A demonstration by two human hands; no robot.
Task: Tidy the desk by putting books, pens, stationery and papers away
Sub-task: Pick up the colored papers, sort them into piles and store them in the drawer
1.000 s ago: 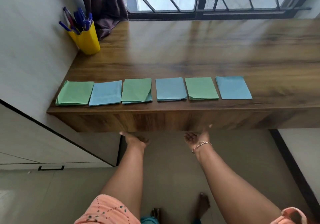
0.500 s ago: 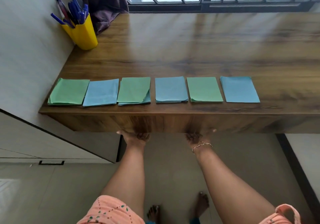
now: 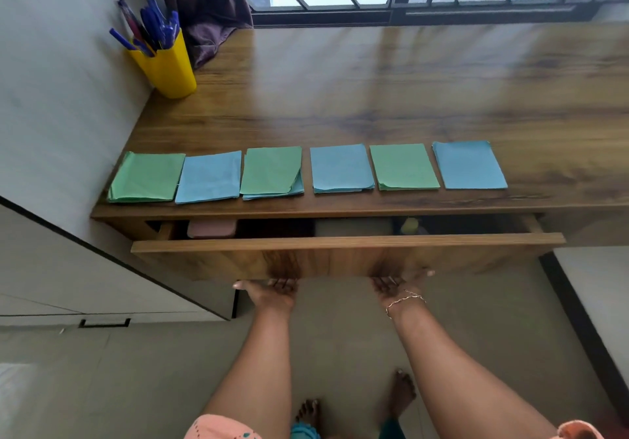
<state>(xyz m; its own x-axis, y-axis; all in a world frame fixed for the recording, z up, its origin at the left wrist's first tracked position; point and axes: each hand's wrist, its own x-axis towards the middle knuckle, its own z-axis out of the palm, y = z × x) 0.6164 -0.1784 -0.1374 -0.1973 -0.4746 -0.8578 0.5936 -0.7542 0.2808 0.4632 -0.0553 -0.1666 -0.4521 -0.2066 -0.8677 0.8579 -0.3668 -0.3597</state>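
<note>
Several small stacks of green and blue paper [image 3: 272, 171] lie in a row along the front of the wooden desk [image 3: 374, 98]. A yellow holder [image 3: 166, 67] full of blue pens stands at the back left corner. Under the desk a wide drawer [image 3: 347, 255] is pulled partly out. My left hand [image 3: 272, 290] and my right hand [image 3: 394, 284] are palm up, fingers hooked under the bottom edge of the drawer front. Inside the drawer gap I see a pink box [image 3: 211, 228] and some dim items.
A white wall and cabinet [image 3: 68, 268] close off the left side. A dark curtain [image 3: 207, 6] hangs at the window with its grille behind the desk. My bare feet stand on the grey floor below the drawer.
The drawer was shut and now stands partly out. Both hands reached up under its front edge, gripped it and pulled it toward me.
</note>
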